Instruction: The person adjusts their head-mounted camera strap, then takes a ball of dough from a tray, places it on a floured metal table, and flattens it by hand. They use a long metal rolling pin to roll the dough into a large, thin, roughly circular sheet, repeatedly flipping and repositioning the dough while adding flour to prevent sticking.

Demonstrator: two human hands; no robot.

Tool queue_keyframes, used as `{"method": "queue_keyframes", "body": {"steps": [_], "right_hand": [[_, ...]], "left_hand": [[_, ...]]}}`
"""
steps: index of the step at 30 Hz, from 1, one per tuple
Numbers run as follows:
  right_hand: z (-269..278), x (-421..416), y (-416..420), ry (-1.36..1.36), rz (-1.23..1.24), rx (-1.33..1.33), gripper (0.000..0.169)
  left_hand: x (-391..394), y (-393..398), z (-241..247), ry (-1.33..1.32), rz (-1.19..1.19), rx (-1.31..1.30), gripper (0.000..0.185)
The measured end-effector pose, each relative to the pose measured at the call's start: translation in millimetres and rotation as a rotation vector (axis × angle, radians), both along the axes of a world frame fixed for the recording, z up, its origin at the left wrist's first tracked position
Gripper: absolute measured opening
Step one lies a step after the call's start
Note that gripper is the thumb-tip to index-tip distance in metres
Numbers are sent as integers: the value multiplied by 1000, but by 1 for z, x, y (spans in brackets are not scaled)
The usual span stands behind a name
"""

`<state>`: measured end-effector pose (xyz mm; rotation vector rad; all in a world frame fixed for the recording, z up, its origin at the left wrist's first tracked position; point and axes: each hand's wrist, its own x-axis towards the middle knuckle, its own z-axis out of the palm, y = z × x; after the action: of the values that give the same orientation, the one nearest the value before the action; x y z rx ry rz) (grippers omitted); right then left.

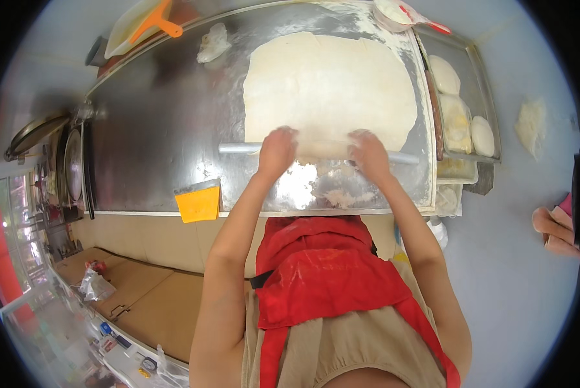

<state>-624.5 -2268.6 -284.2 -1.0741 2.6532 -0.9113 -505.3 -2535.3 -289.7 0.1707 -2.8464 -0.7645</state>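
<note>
A large, thin sheet of pale dough (pixel 329 87) lies spread on the metal worktop (pixel 139 131). Along its near edge runs a long, light-grey rolling pin (pixel 404 157), with part of the dough lapped around its middle. My left hand (pixel 278 151) curls over the pin on the left of the lapped part. On the right, my right hand (pixel 369 154) is bent over it in the same way. Motion blurs the fingers of both hands, and their undersides are hidden. Bare metal with flour patches (pixel 346 196) shows between my forearms.
An orange-yellow dough scraper (pixel 198 201) overhangs the front edge at left. A crumpled plastic bag (pixel 214 43) lies beyond the dough's left side. At right, a metal tray (pixel 493 131) holds dough pieces (pixel 482 136). A flour bowl (pixel 392 14) with a red scoop stands at the far corner.
</note>
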Motion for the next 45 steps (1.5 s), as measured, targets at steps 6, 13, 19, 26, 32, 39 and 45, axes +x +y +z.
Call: {"method": "queue_keyframes", "body": {"steps": [6, 13, 19, 26, 32, 39, 45], "right_hand": [[-22, 36, -18, 210, 102, 179, 52], [-35, 60, 2, 171, 144, 307, 46], [-29, 72, 0, 249, 132, 317, 51], [-29, 80, -15, 94, 208, 478, 71], [-16, -46, -59, 232, -84, 562, 63], [-22, -47, 31, 206, -145, 736, 53], [-28, -124, 20, 351, -276, 706, 56]], "left_hand": [[17, 25, -21, -22, -177, -276, 47], [48, 33, -37, -114, -176, -217, 46], [59, 48, -19, -184, -153, -306, 49], [44, 62, -27, -299, -265, -200, 67], [-55, -11, -23, -308, 125, -365, 78], [-7, -53, -37, -369, 227, -388, 75], [-56, -107, -29, -320, 431, -497, 72]]}}
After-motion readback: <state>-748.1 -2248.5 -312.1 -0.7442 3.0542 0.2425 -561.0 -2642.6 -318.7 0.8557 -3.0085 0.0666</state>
